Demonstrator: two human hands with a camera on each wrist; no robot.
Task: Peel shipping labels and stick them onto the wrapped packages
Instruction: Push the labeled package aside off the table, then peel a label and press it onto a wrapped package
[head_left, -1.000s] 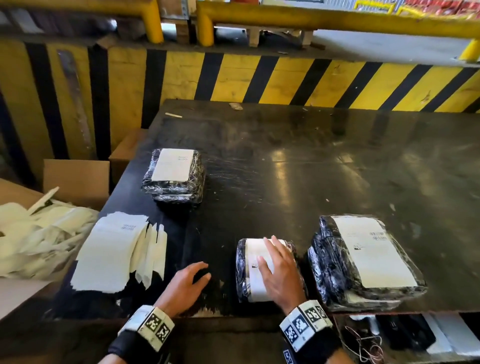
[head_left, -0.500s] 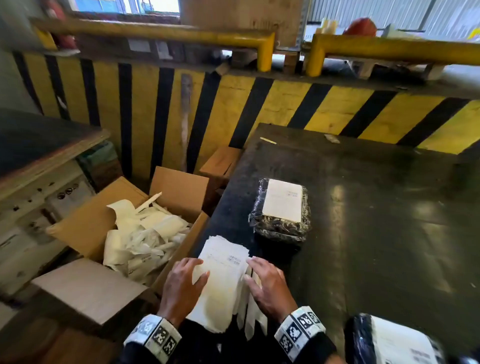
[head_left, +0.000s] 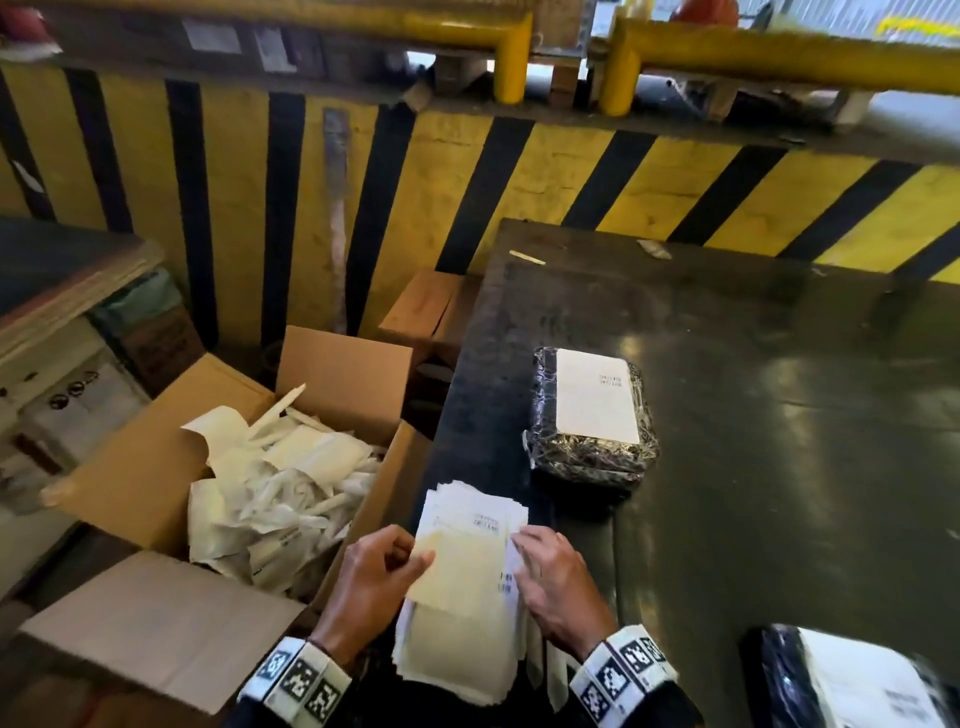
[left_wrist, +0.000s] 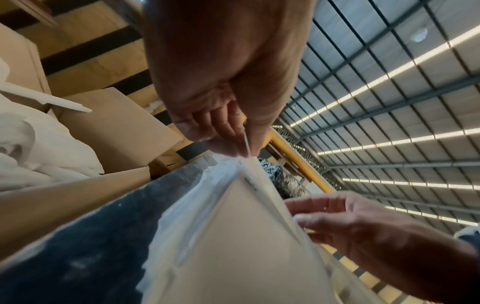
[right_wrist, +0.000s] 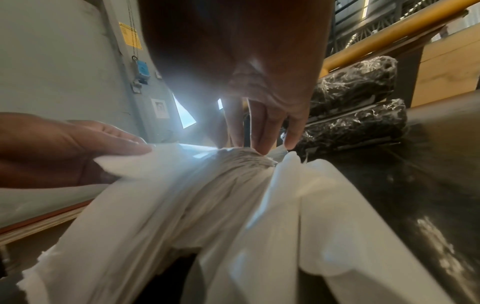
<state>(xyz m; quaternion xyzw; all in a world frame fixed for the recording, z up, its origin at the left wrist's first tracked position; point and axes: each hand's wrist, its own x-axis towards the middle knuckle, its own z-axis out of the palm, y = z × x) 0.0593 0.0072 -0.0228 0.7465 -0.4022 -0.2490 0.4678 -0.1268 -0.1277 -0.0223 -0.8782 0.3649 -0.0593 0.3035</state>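
While the left hand (head_left: 371, 577) is pinching the top label sheet (head_left: 460, 569) by its edge at the bottom centre of the frame, the right hand (head_left: 558, 584) is pressing fingertips into the label stack (head_left: 457, 649), gripping nothing I can make out. Barcode print is showing, too small to read. A wrapped package (head_left: 589, 415) is lying labelled mid-frame on the dark table (head_left: 779, 467); peeled backings are filling the cardboard box (head_left: 156, 467) at left.
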